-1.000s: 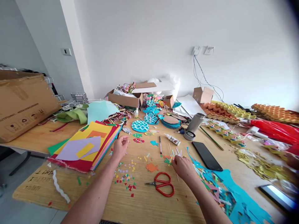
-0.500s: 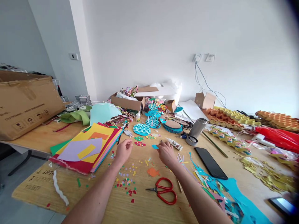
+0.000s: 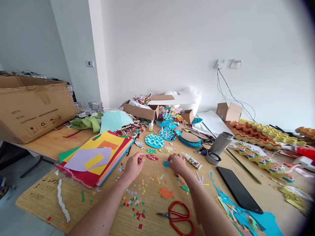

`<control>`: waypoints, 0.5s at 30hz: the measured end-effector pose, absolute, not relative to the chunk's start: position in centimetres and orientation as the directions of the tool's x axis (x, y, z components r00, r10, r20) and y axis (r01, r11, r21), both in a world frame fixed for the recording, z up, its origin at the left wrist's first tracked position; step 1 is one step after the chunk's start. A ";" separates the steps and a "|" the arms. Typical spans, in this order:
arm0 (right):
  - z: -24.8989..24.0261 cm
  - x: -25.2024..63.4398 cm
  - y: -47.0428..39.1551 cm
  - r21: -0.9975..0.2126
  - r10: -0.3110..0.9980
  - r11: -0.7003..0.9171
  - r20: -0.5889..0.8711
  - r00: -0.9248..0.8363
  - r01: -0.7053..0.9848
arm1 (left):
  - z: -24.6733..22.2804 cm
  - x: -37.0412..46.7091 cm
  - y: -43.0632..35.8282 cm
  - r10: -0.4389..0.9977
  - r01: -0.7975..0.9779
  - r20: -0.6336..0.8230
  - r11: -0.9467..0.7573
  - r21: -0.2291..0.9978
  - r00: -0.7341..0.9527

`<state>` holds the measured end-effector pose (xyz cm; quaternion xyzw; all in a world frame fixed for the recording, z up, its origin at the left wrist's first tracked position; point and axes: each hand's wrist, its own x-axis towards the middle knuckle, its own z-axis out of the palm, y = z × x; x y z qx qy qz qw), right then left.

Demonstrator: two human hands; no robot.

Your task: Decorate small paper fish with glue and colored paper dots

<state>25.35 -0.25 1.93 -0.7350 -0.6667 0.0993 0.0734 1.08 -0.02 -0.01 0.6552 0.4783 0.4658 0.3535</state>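
While the left hand (image 3: 134, 166) curls near the red fish (image 3: 152, 157), the right hand (image 3: 178, 165) partly covers the blue fish (image 3: 166, 164), both grips unclear.

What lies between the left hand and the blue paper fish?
In the head view, a red spotted fish lies between the left hand and the blue paper fish.

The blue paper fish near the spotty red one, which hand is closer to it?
Right. The right hand has its grip partly over the blue paper fish; the left hand is apart, off to its left.
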 end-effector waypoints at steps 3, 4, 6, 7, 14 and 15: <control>2.3 25.2 0.2 -0.414 0.996 -0.085 -0.073 0.060 0.906 | -0.2 1.1 0.1 0.958 0.265 0.258 -0.284 0.922 0.128; 2.5 25.0 0.2 -0.478 0.996 -0.068 -0.077 0.035 0.876 | -0.3 1.1 0.1 0.958 0.252 0.253 -0.281 0.926 0.139; 2.8 24.3 -0.1 -0.603 0.997 -0.016 -0.073 -0.035 0.798 | -0.2 1.2 0.0 0.955 0.222 0.239 -0.275 0.935 0.178; 3.0 23.9 -0.3 -0.658 0.995 0.011 -0.067 -0.073 0.753 | -0.2 1.3 -0.1 0.951 0.207 0.229 -0.271 0.940 0.205; 3.6 20.7 -1.5 -0.883 0.962 0.087 -0.046 -0.269 0.461 | 0.2 1.9 -1.1 0.922 0.157 0.168 -0.235 0.959 0.349; 3.7 20.5 -1.6 -0.903 0.959 0.083 -0.043 -0.281 0.422 | 0.3 2.0 -1.1 0.924 0.149 0.167 -0.229 0.962 0.345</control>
